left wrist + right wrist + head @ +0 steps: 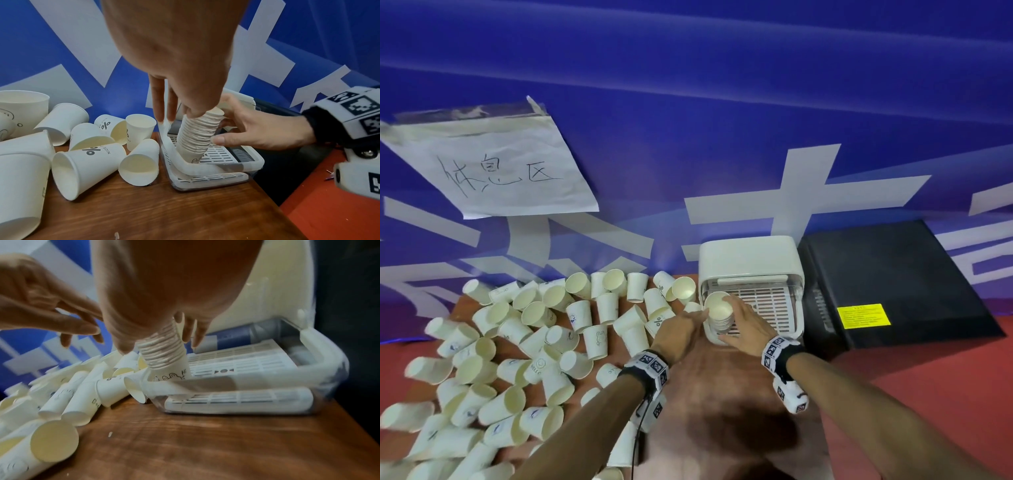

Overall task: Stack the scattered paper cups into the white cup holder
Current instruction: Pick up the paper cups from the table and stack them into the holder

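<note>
Nearest us, bare brown wood of the table (709, 387) runs between two forearms, each with a wristband (779, 351) of black-and-white markers. Along the table's left side the loose cups (524, 346) lie in a big heap, most on their sides, some printed with a percent sign, a few upright toward the back edge. Moving up, the left hand (681, 330) reaches in with fingers (159, 100) straight and pointing down, their tips touching the left rim of the cup holder; its grip is apart and holds nothing, though the thumb side sits right at the top of the stack. The right hand (744, 320) comes from the other side, and here the grip is clamped: fingers and thumb curl round the stack of cups (198, 133), a tall column of many nested rims, tilted slightly. The stack's bottom cup, with a small doodle on it, stands inside the cup holder (753, 260) at its front left corner, on the slotted tray. The holder itself is white with a rounded hood at the back and a clear front wall, sitting near the table's right edge. Just beside it on the right is a black box (893, 274) with a yellow label. Behind everything hangs a blue banner (722, 85) with white shapes, and a handwritten paper sign (496, 168) is taped to it over the heap.
</note>
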{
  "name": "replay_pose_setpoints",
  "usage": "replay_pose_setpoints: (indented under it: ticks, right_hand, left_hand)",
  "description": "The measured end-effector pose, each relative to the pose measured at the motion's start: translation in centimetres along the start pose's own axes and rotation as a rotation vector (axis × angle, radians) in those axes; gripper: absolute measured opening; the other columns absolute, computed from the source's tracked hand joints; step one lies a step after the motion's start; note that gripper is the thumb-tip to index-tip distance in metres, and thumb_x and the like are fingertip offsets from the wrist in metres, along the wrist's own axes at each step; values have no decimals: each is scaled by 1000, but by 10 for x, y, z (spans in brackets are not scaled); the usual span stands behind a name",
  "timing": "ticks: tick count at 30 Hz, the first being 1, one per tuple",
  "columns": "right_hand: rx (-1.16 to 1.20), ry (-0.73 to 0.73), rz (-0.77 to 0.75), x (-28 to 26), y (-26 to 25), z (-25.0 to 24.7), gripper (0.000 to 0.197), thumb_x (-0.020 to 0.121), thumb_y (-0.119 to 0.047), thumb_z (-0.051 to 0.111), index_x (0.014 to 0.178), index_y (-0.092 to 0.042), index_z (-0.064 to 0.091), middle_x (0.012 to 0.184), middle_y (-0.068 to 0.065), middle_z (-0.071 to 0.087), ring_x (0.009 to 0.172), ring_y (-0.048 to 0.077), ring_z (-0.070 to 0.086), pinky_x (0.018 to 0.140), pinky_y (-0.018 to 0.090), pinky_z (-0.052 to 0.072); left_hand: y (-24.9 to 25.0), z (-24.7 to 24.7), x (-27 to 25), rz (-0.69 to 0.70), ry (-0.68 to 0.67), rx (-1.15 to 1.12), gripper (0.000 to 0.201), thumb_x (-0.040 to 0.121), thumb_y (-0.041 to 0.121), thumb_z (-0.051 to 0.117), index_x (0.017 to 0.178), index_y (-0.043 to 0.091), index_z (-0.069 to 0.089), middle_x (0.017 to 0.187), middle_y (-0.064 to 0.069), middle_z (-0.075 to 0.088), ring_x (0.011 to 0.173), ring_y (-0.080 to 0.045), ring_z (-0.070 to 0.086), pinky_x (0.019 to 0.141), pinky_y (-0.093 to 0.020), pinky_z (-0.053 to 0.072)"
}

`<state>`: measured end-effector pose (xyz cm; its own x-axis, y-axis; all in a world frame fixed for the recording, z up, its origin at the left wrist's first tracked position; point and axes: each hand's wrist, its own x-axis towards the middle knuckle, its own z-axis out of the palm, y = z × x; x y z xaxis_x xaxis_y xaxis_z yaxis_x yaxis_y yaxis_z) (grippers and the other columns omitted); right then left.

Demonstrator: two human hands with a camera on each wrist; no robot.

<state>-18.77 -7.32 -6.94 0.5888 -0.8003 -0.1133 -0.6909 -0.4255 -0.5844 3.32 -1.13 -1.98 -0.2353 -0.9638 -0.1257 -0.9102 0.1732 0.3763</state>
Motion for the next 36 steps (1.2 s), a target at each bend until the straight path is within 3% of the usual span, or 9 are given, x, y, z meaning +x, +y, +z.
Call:
replay_pose_setpoints:
  ticks: [4,8,11,14,18,24,28,32,36]
  right_hand:
    - [318,133,161,3,-5,11,102,67,-47,86,146,-41,21,128,-7,56,107,15,58,90,33,50]
    - [525,92,286,21,-3,28,101,59,-40,92,139,-37,32,126,-9,58,114,14,58,97,34,48]
    - [642,129,395,35,-1,33,85,64,-34,91,134,-35,44,117,-10,64,108,14,62,92,31,50]
    - [695,179,479,49,5,31,73,58,-44,88,122,-32,55,108,-8,71,99,12,68,88,38,58]
    - [664,218,507,70,7,21,35,67,-43,84,96,-26,71,89,-6,76,85,11,72,80,37,61]
    - [610,217,417,86,4,-4,26,70,-51,77,81,-31,64,83,-12,67,87,14,65,83,28,49]
    - [583,178,407,91,9,-3,33,81,-30,82,110,-22,69,114,-2,71,111,18,63,102,38,49]
    - [607,130,483,91,9,-4,42,79,-29,84,117,-19,70,120,-2,68,114,16,61,104,34,47]
    - [582,80,452,88,10,-1,58,61,-54,82,110,-26,72,114,-6,73,111,14,66,99,35,52]
  left_hand:
    - [-1,-2,2,10,-17,22,49,99,18,46,146,30,45,131,-4,65,111,-25,65,91,-33,51]
    - [5,-9,7,-26,-42,-12,48,99,16,48,145,25,48,125,-9,67,108,-28,64,90,-33,48]
    - [9,-14,11,-5,-81,-39,60,96,21,49,154,26,34,133,-9,63,110,-30,64,88,-34,49]
    - [9,-11,21,-27,-159,-40,79,94,19,53,160,27,11,136,-9,61,102,-28,67,81,-35,52]
    - [9,-9,35,-43,-186,-59,90,94,20,57,160,28,-3,142,-9,56,94,-27,68,75,-38,57]
    - [10,-12,49,-43,-210,-43,83,93,12,54,160,25,7,157,-5,40,102,-30,67,81,-39,54]
    - [6,-10,50,-34,-248,-27,83,94,13,54,161,25,8,165,0,25,111,-30,64,88,-40,54]
    - [1,-5,48,-38,-277,-17,90,93,13,55,160,31,-2,167,2,16,113,-28,64,88,-40,56]
    - [-6,3,43,-46,-311,-31,92,91,14,55,160,33,-3,167,4,14,118,-28,62,90,-43,57]
